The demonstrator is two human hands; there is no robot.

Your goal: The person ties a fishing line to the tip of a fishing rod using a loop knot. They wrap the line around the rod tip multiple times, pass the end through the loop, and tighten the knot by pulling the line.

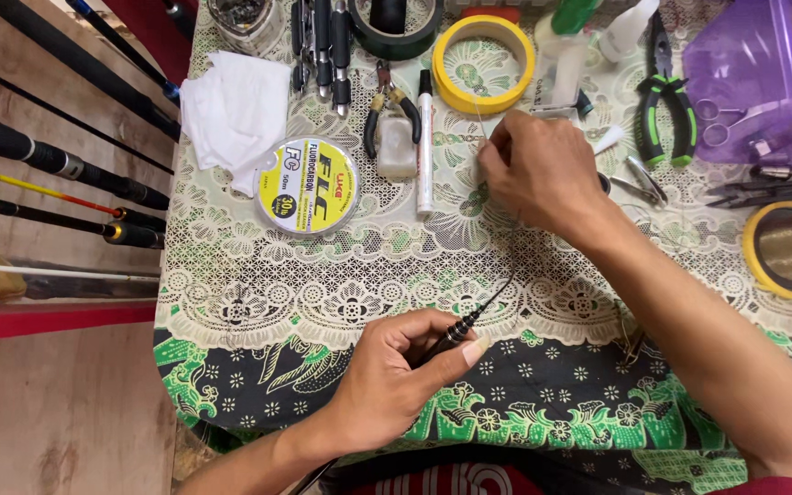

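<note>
**A:** So what's each hand doing here? The left hand (396, 371) has its fingers curled closed around a thin black rod tip section (463, 332), near the front edge of the table covered with a green-and-white patterned lace cloth (258, 302). The tip aims up toward the middle, probably so it stays steady.

**B:** Yep, and the right hand (538, 170) is up toward the back of the table, fingertips pinched together. I think it's got a very fine clear fishing line (480, 124), but it's barely visible, so can't swear to it.

**A:** Makes sense keeping the hands apart, line stays taut-ish.

**B:** Supplies sit handy around them: round yellow-labelled line spool (308, 186) to the left, white marker pen (425, 147) just beside that hand, yellow tape roll (484, 50) at the back edge, green-handled pliers (664, 101) on the right.
</note>
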